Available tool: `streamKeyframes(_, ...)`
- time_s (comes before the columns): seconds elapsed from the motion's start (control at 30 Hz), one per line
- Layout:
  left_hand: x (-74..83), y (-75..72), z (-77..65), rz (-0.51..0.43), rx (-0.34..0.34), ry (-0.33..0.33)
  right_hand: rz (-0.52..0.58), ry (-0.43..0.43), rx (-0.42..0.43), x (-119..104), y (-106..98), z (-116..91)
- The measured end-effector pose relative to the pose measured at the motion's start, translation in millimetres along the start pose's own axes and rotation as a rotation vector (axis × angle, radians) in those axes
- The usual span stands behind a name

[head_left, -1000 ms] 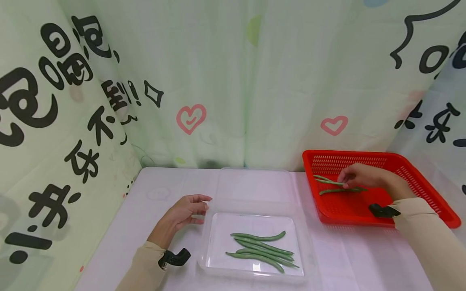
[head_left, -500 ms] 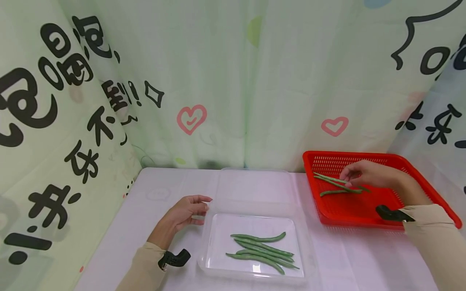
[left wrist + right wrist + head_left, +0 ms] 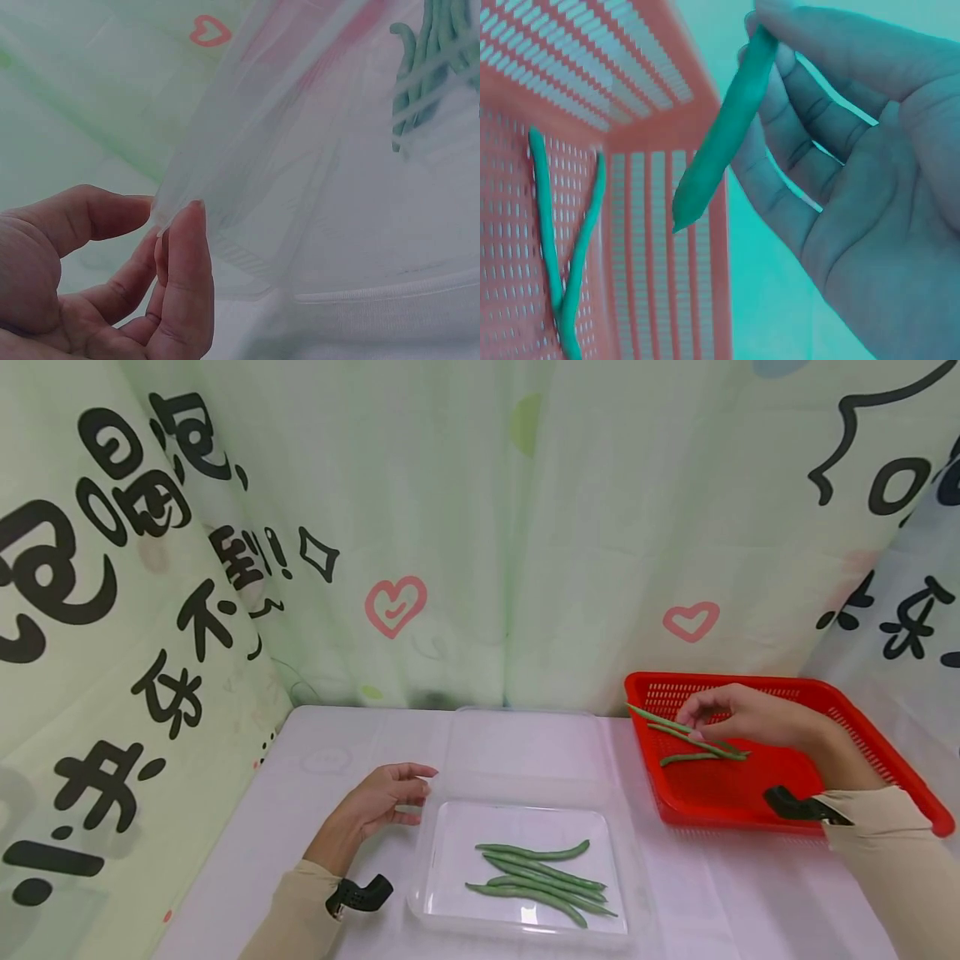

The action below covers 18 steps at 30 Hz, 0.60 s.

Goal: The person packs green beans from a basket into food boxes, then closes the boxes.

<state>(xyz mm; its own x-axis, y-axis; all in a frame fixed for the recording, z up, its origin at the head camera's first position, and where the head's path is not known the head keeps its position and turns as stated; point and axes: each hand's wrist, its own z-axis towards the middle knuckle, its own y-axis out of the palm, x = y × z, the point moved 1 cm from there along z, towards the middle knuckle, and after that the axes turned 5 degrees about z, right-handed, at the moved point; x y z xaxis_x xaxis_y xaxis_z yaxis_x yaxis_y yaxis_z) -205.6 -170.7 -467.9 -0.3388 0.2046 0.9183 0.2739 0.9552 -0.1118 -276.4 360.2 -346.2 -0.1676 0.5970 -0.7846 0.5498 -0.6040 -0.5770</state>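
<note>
My right hand (image 3: 750,714) pinches a green bean (image 3: 658,719) between thumb and fingertips above the red plastic basket (image 3: 787,797). In the right wrist view the bean (image 3: 724,139) slants down from the fingertips. Two other beans (image 3: 544,214) lie crossed on the basket floor. At the clear plastic box (image 3: 420,868) my left hand (image 3: 375,802) holds the left edge. The left wrist view has that edge between the thumb and fingertips (image 3: 189,247). Several green beans (image 3: 543,877) lie side by side inside the box.
A clear lid (image 3: 521,739) lies folded back behind the box. The white table (image 3: 720,902) ends at a pale curtain (image 3: 465,493) with printed hearts and black writing. Basket walls rise around the loose beans.
My right hand has lifted one bean off the others and moved slightly left and up, its tip now over the basket's left rim. The left hand has stayed put.
</note>
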Motion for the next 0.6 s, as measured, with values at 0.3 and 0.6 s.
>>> streamKeyframes(0.3,0.2,-1.0,1.2,-0.007,-0.007,0.000,0.045,-0.097,-0.028,-18.1,23.1,12.0)
streamKeyframes(0.6,-0.7,-0.1,1.3,0.002,-0.008,0.006,0.055,-0.186,-0.066,-31.4,45.4,20.5)
